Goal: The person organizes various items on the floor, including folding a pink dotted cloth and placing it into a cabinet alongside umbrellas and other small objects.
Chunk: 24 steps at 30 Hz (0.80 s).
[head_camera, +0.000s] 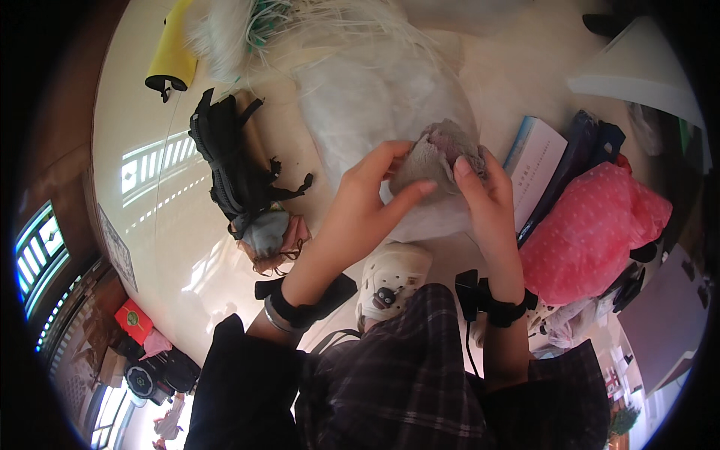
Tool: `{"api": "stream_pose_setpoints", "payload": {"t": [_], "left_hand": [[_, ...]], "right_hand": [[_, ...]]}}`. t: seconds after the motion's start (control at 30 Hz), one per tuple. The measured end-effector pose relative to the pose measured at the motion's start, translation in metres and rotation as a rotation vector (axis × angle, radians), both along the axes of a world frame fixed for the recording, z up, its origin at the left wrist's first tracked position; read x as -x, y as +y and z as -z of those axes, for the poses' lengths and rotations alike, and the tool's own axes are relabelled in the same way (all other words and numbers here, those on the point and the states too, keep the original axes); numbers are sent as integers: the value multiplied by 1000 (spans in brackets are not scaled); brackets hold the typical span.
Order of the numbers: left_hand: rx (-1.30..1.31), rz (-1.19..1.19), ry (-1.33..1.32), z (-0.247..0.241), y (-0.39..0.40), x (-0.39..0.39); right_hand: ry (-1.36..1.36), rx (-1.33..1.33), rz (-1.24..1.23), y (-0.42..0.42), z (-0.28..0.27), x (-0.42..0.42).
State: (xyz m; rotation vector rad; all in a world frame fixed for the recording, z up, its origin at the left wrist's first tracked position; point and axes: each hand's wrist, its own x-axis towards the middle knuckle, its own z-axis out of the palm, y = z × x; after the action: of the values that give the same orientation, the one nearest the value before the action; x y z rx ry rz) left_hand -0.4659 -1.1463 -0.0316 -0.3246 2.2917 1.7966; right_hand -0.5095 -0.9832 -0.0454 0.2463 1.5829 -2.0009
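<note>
Between my hands is a bundle of fuzzy grey-brown fabric, with a mauve patch in its upper fold. What kind of item it is cannot be told. My left hand holds the bundle's left side, the thumb lying across its front and the fingers partly hidden behind. On the right, my right hand pinches a folded edge under its thumb. Beneath the fabric, a large whitish plastic bag is spread over the pale floor. A black strap with a device circles each wrist.
Left lie a black zippered bag, small drawstring pouches and a yellow case. White plastic strands trail at the top. Right are a white box bearing writing and a pink dotted bag. A cream clog shows below.
</note>
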Motion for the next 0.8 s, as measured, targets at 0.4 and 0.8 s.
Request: {"api": "stream_pose_setpoints", "payload": {"t": [0.4,0.8], "left_hand": [[78,43,50,-12,-10,19],[432,63,193,0,-32,8]], "right_hand": [[712,-520,-300,13,-10,21],[743,-730,-108,8,-6,14]]}}
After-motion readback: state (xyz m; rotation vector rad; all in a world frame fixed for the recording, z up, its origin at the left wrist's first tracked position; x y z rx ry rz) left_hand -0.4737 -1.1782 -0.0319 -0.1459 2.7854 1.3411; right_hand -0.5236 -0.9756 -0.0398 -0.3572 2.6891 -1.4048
